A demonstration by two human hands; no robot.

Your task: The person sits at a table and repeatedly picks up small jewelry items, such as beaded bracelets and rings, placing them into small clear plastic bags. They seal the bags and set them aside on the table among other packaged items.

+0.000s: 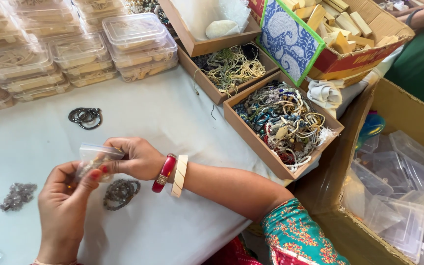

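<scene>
Clear lidded boxes [138, 46] stack at eleven o'clock. Open brown trays [251, 132] of beads sit at one. Empty clear cases [398, 196] fill a cardboard carton [403, 108] at four.

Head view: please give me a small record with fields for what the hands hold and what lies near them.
left hand: left hand pinches the lower edge of a small clear plastic bag
right hand: right hand grips the bag's top edge; red bangle and cream bangle on the wrist
under the hands: dark beaded bracelet on the white table
farther off: dark bracelet pile; grey bead cluster
right side: cardboard tray of mixed beaded jewellery
back: stacked clear plastic boxes
</scene>
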